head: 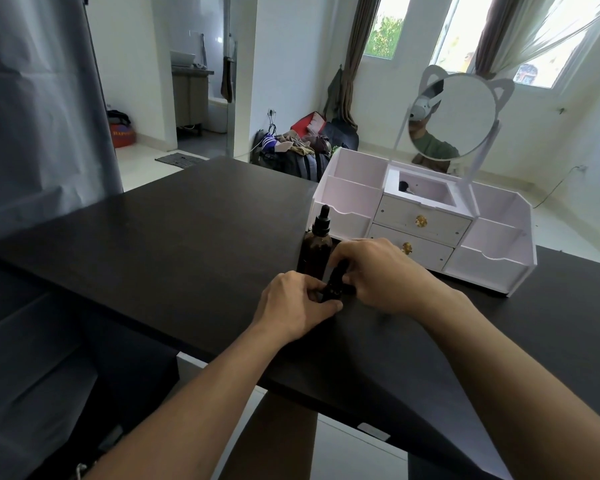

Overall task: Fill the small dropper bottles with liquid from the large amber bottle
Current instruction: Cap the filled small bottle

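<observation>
A large amber bottle (pixel 316 252) with a black dropper cap stands upright on the black table (pixel 174 244), just behind my hands. Between my hands stands a small dark dropper bottle (pixel 334 284). My left hand (pixel 297 304) pinches its lower body with thumb and fingers. My right hand (pixel 383 271) curls round its black top from the right. Much of the small bottle is hidden by my fingers.
A white cosmetic organizer (pixel 426 216) with two drawers, side shelves and a round cat-ear mirror (pixel 452 116) stands right behind the bottles. The table's near edge runs diagonally under my forearms. A grey curtain (pixel 42 116) hangs at the left.
</observation>
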The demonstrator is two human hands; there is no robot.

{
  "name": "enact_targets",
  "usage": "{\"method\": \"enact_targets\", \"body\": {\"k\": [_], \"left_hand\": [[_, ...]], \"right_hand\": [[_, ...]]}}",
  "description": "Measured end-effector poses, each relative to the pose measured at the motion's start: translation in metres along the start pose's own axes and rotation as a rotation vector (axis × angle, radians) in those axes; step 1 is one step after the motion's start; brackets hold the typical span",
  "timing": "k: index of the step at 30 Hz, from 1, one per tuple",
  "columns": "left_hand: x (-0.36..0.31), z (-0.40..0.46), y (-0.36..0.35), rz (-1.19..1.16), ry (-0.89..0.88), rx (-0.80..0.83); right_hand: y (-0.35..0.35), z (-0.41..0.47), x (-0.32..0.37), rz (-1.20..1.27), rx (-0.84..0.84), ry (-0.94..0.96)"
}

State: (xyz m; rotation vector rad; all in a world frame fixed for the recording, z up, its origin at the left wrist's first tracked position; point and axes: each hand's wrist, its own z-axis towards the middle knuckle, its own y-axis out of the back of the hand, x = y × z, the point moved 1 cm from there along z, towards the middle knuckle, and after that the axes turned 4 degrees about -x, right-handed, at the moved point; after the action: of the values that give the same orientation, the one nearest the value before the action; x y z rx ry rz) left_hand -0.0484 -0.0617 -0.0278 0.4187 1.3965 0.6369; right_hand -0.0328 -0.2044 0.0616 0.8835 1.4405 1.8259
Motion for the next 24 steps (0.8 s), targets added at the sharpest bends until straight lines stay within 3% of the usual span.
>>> {"method": "enact_targets", "body": {"k": [24], "left_hand": [[0.0015,0.0006,-0.0022,-0.013,-0.003,-0.004]], "right_hand": [[0.0012,-0.0037,0.0013,-0.109,-0.044,-0.098]]}}
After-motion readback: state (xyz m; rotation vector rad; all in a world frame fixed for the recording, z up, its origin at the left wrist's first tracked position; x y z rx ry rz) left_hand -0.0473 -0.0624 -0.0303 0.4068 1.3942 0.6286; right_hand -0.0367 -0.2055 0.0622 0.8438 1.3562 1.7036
